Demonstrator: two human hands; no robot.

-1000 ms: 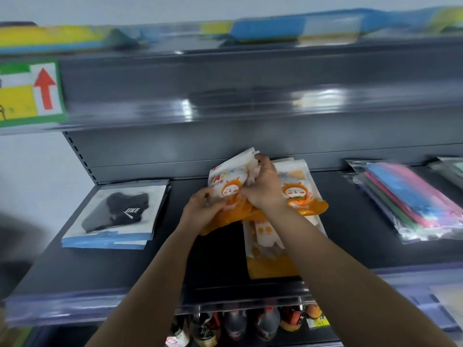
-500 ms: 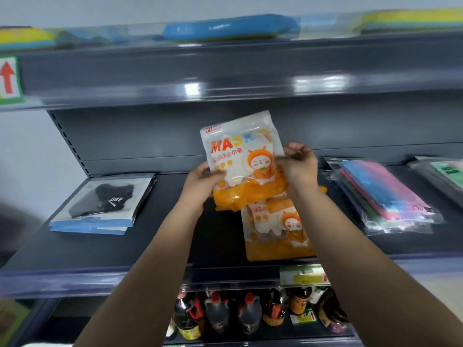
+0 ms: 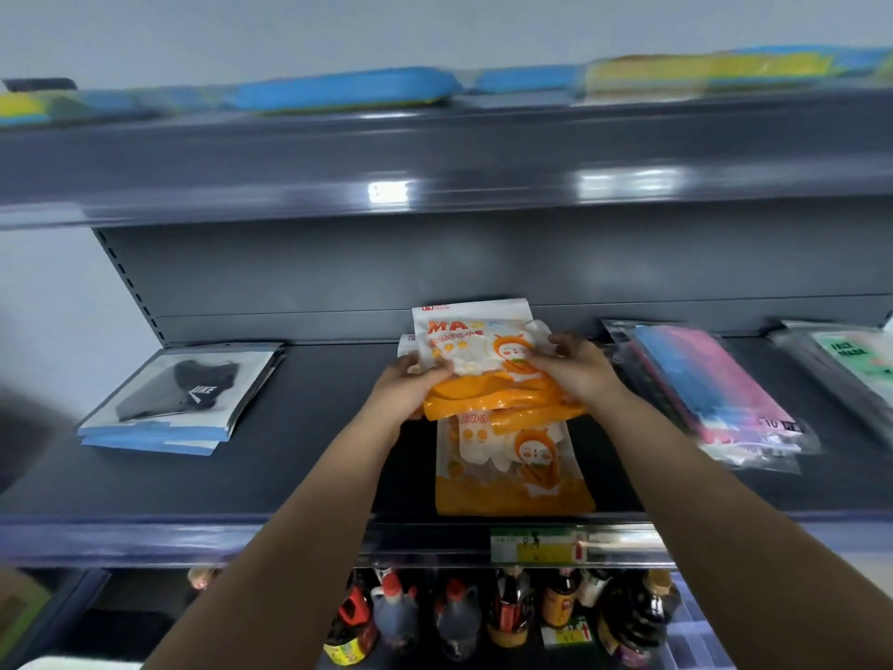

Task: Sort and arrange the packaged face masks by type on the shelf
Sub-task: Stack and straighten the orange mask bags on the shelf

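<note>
Lower shelf: bottles (image 3: 459,616) of dark sauce stand in a row below the working shelf, nearest the viewer and apart from the task.

Shelf edge: a clear price strip with a green and yellow label (image 3: 536,544) runs along the front of the dark shelf (image 3: 290,476).

Flat orange packet: one orange-and-white mask packet (image 3: 512,466) lies flat at the shelf front, printed side up. It seems to mark the spot for this type.

Left hand (image 3: 410,389): its fingers curl around the left edge of the held packets, gripping them.

Right hand (image 3: 575,374): its fingers pinch the right edge of the same packets, thumb on top.

Held packets (image 3: 478,365): a small bundle of orange-and-white mask packets, tilted up toward the back wall, just above the far end of the flat one. Two hands on opposite edges likely keep the slippery bags squared together before they go down on the matching pile.

Black mask stack (image 3: 179,398): packets showing a black mask sit well apart on the left, one type on its own.

Coloured mask stack (image 3: 710,384): clear packets of blue and pink masks lie just right of the right hand.

Green-labelled packet (image 3: 855,360): at the far right edge, partly cut off.

Top shelf: blue and yellow packs (image 3: 348,89) lie above, blurred.
</note>
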